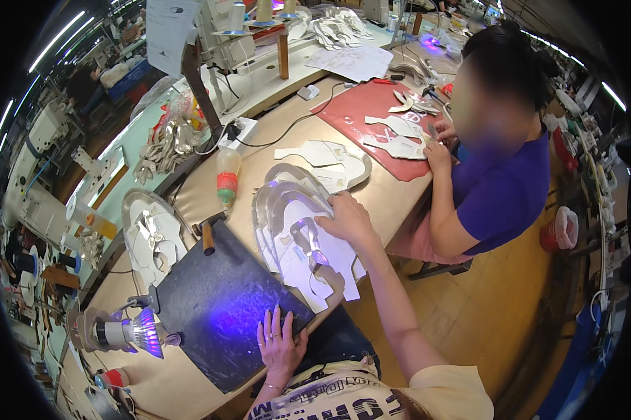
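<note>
My left hand (280, 344) lies flat on a black work board (210, 294), fingers stretched out, with rings on them. My right hand (348, 220) is at the right edge of a stack of white and grey shoe uppers (298, 241). Its thumb rests on the top pieces and its fingers bend over the edge, gripping there; the fingertips are partly hidden. A lamp (137, 332) throws blue-violet light on the board. At the board's far edge lies a hammer (207, 239) with a wooden handle.
More shoe uppers lie left (147, 234) and beyond the stack (326, 159). A bottle with a red band (227, 180) stands near a cable. At right a co-worker in a purple shirt (497, 189) handles pieces over a red sheet (354, 112). Sewing machines and thread spools line the left.
</note>
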`<state>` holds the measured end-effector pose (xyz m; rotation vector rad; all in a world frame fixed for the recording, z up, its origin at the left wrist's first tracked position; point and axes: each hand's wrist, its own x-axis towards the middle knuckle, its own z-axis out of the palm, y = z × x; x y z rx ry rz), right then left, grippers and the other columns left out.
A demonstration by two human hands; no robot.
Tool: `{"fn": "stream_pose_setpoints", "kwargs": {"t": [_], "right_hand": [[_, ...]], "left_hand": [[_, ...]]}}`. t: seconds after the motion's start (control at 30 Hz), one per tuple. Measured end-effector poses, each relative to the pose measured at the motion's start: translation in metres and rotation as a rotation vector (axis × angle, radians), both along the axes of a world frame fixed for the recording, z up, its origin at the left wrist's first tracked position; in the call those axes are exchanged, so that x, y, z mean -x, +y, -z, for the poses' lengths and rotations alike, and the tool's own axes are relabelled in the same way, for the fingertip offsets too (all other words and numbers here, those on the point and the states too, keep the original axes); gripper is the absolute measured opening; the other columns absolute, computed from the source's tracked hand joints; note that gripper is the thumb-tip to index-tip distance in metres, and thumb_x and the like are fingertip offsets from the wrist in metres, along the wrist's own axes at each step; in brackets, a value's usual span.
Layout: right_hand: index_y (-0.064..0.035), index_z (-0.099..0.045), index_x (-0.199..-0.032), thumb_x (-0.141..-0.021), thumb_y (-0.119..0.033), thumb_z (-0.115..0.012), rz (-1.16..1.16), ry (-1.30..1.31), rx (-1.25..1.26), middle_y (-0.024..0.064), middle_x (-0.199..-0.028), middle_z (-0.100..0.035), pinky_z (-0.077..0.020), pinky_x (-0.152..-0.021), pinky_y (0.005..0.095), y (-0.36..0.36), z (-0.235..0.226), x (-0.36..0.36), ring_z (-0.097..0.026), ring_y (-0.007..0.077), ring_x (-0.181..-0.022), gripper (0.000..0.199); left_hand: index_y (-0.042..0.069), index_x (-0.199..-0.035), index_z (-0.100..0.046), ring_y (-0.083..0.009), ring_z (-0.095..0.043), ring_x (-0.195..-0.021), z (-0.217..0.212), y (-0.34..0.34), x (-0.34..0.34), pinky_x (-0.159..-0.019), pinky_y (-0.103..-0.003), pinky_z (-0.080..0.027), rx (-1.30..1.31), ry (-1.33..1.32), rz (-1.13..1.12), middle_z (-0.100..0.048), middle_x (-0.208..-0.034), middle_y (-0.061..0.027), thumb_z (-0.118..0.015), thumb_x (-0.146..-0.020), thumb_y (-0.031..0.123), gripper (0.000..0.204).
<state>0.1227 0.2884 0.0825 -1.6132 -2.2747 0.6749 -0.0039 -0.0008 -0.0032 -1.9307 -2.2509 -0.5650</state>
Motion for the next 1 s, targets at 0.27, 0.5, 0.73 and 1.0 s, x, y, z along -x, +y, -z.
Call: {"fn": "stream_pose_setpoints", "kwargs": {"t": [0.27, 0.5, 0.73, 1.0], "right_hand": [[0.0053, -0.049, -0.132, -0.071, -0.040, -0.083, -0.023, 0.291, 0.364, 0.0306, -0.125, -0.058, -0.0473, -0.098, 0.0389, 0.030, 0.032, -0.010, -0.060, 0.0376, -0.115, 0.084], [-0.0039, -0.024, -0.152, -0.073, -0.031, -0.081, -0.279, 0.331, 0.152, 0.0292, -0.109, -0.065, -0.0504, -0.088, 0.0418, 0.023, 0.006, 0.008, -0.065, 0.0416, -0.099, 0.101], [-0.0083, -0.036, -0.147, -0.079, -0.024, -0.076, -0.669, 0.826, 0.416, 0.0198, -0.097, -0.069, -0.0503, -0.080, 0.0345, 0.022, -0.012, 0.023, -0.067, 0.0333, -0.081, 0.081], [0.0018, -0.058, -0.122, -0.079, -0.043, -0.070, -0.504, 0.427, 0.426, 0.0262, -0.099, -0.068, -0.0520, -0.084, 0.0448, 0.076, 0.059, 0.058, -0.066, 0.0401, -0.093, 0.063]], "left_hand": [[0.010, -0.122, -0.062, -0.0371, -0.049, -0.130, -0.001, 0.001, 0.001, -0.109, -0.050, -0.034, 0.030, -0.003, 0.006, -0.053, -0.139, -0.0166, -0.072, -0.078, 0.032, 0.049], [0.011, -0.118, -0.063, -0.0384, -0.049, -0.128, -0.002, 0.000, 0.001, -0.107, -0.052, -0.036, 0.071, 0.009, -0.003, -0.054, -0.137, -0.0166, -0.071, -0.077, 0.035, 0.048], [0.010, -0.116, -0.064, -0.0411, -0.053, -0.123, -0.008, 0.004, -0.002, -0.105, -0.054, -0.039, 0.064, -0.023, -0.029, -0.057, -0.134, -0.0178, -0.071, -0.076, 0.034, 0.048], [0.011, -0.118, -0.066, -0.0400, -0.054, -0.124, -0.015, 0.009, -0.002, -0.104, -0.055, -0.041, 0.076, -0.088, 0.005, -0.057, -0.135, -0.0191, -0.069, -0.081, 0.035, 0.044]]}}
